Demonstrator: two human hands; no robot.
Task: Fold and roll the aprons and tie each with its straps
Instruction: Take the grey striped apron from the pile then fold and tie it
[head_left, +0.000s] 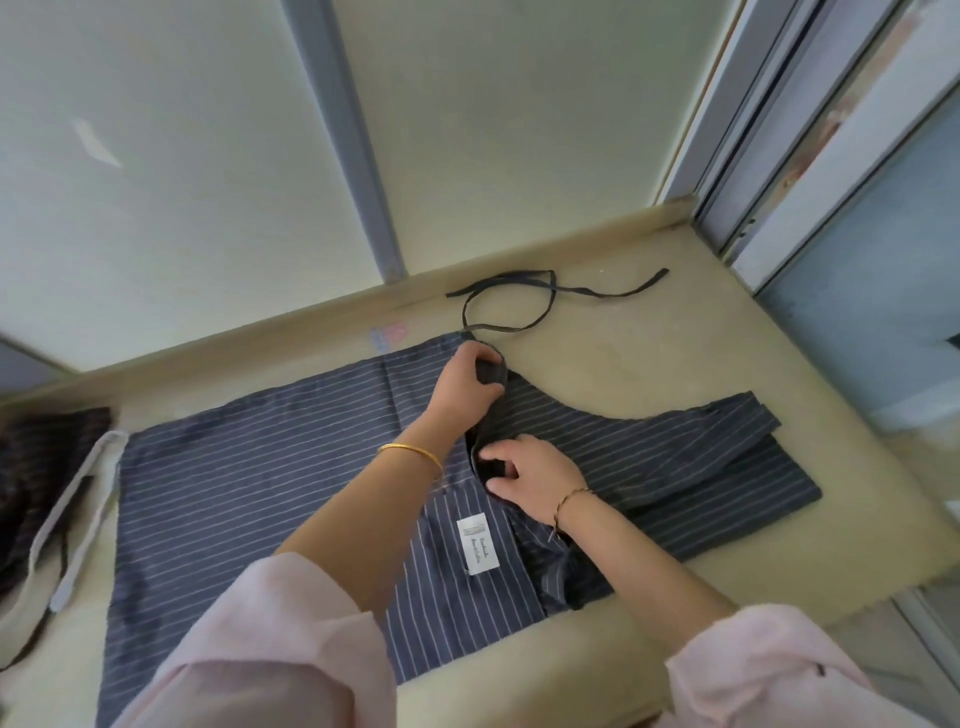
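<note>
A navy apron (249, 467) with thin white stripes lies spread flat on the beige floor, a white label (477, 543) facing up near its middle. Its bib end (701, 457) is folded over on the right. My left hand (467, 384) grips the folded edge of the apron at its far side, where a dark strap (524, 306) runs off in a loop toward the wall. My right hand (530, 473) lies on the fold line just below, fingers curled onto the cloth, thumb pressing it down.
A second dark striped apron (36, 483) with pale straps (78, 525) lies bunched at the left. A white wall with a skirting board (260, 332) runs along the far side. A sliding door frame (769, 208) stands at the right.
</note>
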